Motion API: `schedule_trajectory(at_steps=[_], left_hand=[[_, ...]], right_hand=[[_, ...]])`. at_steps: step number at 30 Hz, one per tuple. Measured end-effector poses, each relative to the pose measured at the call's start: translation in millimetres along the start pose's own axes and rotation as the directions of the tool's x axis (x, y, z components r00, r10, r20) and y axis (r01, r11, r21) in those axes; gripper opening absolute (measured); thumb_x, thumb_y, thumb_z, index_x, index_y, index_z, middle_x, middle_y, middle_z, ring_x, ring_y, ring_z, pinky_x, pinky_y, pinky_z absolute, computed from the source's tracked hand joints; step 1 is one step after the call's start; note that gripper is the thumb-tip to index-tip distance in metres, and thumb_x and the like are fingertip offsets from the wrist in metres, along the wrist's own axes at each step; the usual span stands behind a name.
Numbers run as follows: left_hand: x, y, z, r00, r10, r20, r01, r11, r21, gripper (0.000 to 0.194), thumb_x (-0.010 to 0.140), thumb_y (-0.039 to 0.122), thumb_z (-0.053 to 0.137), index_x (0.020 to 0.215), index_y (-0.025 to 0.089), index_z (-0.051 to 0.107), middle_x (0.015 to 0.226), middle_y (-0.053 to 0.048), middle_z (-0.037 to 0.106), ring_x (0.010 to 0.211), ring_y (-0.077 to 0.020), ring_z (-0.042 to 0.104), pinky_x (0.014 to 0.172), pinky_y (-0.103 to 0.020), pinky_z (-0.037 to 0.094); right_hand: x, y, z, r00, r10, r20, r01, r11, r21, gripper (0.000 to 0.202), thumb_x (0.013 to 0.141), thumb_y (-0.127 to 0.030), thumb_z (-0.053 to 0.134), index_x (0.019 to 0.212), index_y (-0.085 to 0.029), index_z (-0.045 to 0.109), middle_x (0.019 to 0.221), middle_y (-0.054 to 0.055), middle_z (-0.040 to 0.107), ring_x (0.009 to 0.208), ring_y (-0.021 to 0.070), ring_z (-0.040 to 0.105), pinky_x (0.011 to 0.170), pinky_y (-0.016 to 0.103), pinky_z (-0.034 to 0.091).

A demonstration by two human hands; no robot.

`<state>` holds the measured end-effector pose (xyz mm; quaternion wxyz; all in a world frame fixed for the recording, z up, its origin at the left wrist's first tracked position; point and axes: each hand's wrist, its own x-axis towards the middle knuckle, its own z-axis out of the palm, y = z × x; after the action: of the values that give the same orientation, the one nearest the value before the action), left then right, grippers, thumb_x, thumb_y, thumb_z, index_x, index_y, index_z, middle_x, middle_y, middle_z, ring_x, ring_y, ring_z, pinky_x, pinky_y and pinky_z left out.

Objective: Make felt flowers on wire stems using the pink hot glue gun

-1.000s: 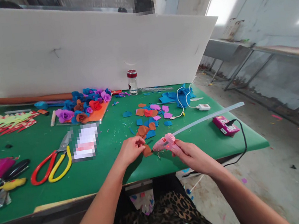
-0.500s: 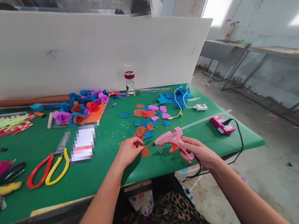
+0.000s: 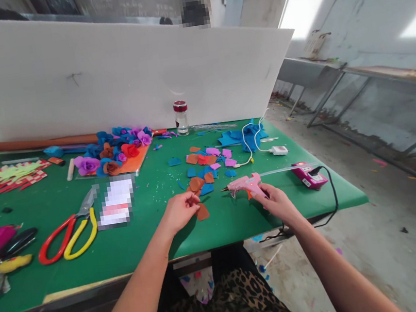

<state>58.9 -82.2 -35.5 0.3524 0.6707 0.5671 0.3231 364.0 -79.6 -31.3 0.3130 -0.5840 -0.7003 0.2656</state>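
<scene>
My left hand (image 3: 180,212) is closed in a pinch over the table, with a brown crepe-paper petal (image 3: 202,212) at its fingertips. Wrapped around the handle of a pink hot glue gun (image 3: 244,184) is my right hand (image 3: 277,203). The gun's nozzle points left toward the petal, apart from it, and a clear glue stick (image 3: 288,169) sticks out of its back. Just beyond my left hand lie more brown petals (image 3: 196,184) and a blue petal (image 3: 207,188). Purple petals (image 3: 213,151) are scattered farther back.
Red-and-yellow-handled scissors (image 3: 81,224) lie left on the green table (image 3: 144,249). Finished paper flowers (image 3: 113,149) sit behind them. A lidded glass jar (image 3: 181,118) stands by the white board (image 3: 122,80). The pink power socket (image 3: 310,176), with its black cord (image 3: 335,199), is at right.
My right hand has drawn the glue gun to the right, away from the petal, and the gun now lies more level. My left hand has stayed almost still.
</scene>
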Motion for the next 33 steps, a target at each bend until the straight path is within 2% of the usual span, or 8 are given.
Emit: schedule_trajectory(at_steps=[5, 10, 13, 16, 18, 20, 26, 33], left_hand=[[-3, 9, -1.6, 1.000, -0.005, 0.001, 0.005, 0.998, -0.070, 0.014, 0.068, 0.026, 0.062, 0.080, 0.018, 0.064, 0.079, -0.002, 0.069, 0.068, -0.0153, 0.060, 0.064, -0.026, 0.046], [-9, 26, -12.4, 0.996, 0.039, -0.079, -0.038, 0.999, 0.016, 0.015, 0.073, 0.029, 0.061, 0.084, 0.019, 0.065, 0.077, 0.001, 0.067, 0.059, -0.0113, 0.054, 0.059, -0.023, 0.042], [-10, 39, -27.0, 0.991, 0.071, -0.115, -0.062, 0.995, 0.081, 0.017, 0.075, 0.031, 0.060, 0.088, 0.021, 0.066, 0.075, 0.003, 0.065, 0.052, -0.0092, 0.045, 0.055, -0.022, 0.038], [-7, 53, -46.1, 0.986, 0.094, -0.140, -0.073, 0.987, 0.146, 0.018, 0.074, 0.031, 0.061, 0.088, 0.021, 0.066, 0.070, 0.004, 0.061, 0.051, -0.0091, 0.041, 0.054, -0.022, 0.036], [-3, 61, -59.9, 0.981, 0.115, -0.154, -0.085, 0.979, 0.187, 0.018, 0.074, 0.031, 0.061, 0.088, 0.021, 0.066, 0.068, 0.004, 0.060, 0.051, -0.0092, 0.039, 0.052, -0.022, 0.034], [3, 67, -73.7, 0.977, 0.143, -0.159, -0.106, 0.970, 0.218, 0.019, 0.074, 0.031, 0.060, 0.089, 0.021, 0.066, 0.068, 0.004, 0.060, 0.050, -0.0095, 0.038, 0.051, -0.022, 0.033], [20, 74, -109.3, 0.977, 0.182, -0.112, -0.152, 0.960, 0.233, 0.023, 0.074, 0.033, 0.060, 0.092, 0.021, 0.066, 0.069, 0.003, 0.059, 0.051, -0.0101, 0.041, 0.048, -0.022, 0.032], [45, 74, -122.3, 0.973, 0.177, -0.146, -0.150, 0.973, 0.175, 0.029, 0.071, 0.035, 0.064, 0.095, 0.019, 0.064, 0.072, 0.001, 0.059, 0.054, -0.0102, 0.042, 0.050, -0.022, 0.033]], right_hand=[[4, 11, 5, 0.990, -0.103, -0.093, 0.072, 0.954, -0.292, 0.033, 0.089, -0.044, 0.042, 0.079, -0.017, 0.058, 0.074, 0.004, 0.053, 0.067, 0.0174, 0.050, 0.063, 0.027, 0.036], [4, 8, 5, 0.989, -0.094, -0.115, 0.051, 0.942, -0.331, 0.035, 0.088, -0.049, 0.048, 0.094, -0.017, 0.063, 0.086, 0.007, 0.059, 0.073, 0.0191, 0.055, 0.067, 0.029, 0.040], [5, -12, 5, 0.971, -0.046, -0.233, -0.038, 0.938, -0.344, 0.036, 0.083, -0.051, 0.056, 0.099, -0.019, 0.062, 0.095, 0.008, 0.060, 0.080, 0.0220, 0.057, 0.067, 0.031, 0.042], [15, -48, 14, 0.952, -0.115, -0.285, 0.067, 0.982, -0.175, 0.033, 0.083, -0.049, 0.056, 0.095, -0.019, 0.063, 0.094, 0.008, 0.062, 0.084, 0.0219, 0.058, 0.073, 0.033, 0.045], [26, -78, 28, 0.956, -0.199, -0.216, 0.220, 0.973, 0.076, 0.028, 0.086, -0.043, 0.054, 0.095, -0.019, 0.064, 0.093, 0.008, 0.064, 0.083, 0.0194, 0.059, 0.073, 0.031, 0.047], [39, -107, 45, 0.960, -0.263, -0.093, 0.279, 0.914, 0.296, 0.027, 0.085, -0.037, 0.055, 0.102, -0.019, 0.065, 0.098, 0.007, 0.066, 0.085, 0.0177, 0.061, 0.075, 0.030, 0.048], [82, -155, 83, 0.942, -0.291, 0.167, 0.141, 0.794, 0.591, 0.024, 0.075, -0.031, 0.063, 0.094, -0.019, 0.069, 0.092, 0.004, 0.071, 0.084, 0.0180, 0.064, 0.075, 0.029, 0.049], [122, -165, 105, 0.960, -0.209, 0.187, -0.017, 0.622, 0.783, 0.013, 0.065, -0.028, 0.063, 0.068, -0.017, 0.067, 0.063, -0.001, 0.064, 0.063, 0.0139, 0.059, 0.064, 0.025, 0.044]])
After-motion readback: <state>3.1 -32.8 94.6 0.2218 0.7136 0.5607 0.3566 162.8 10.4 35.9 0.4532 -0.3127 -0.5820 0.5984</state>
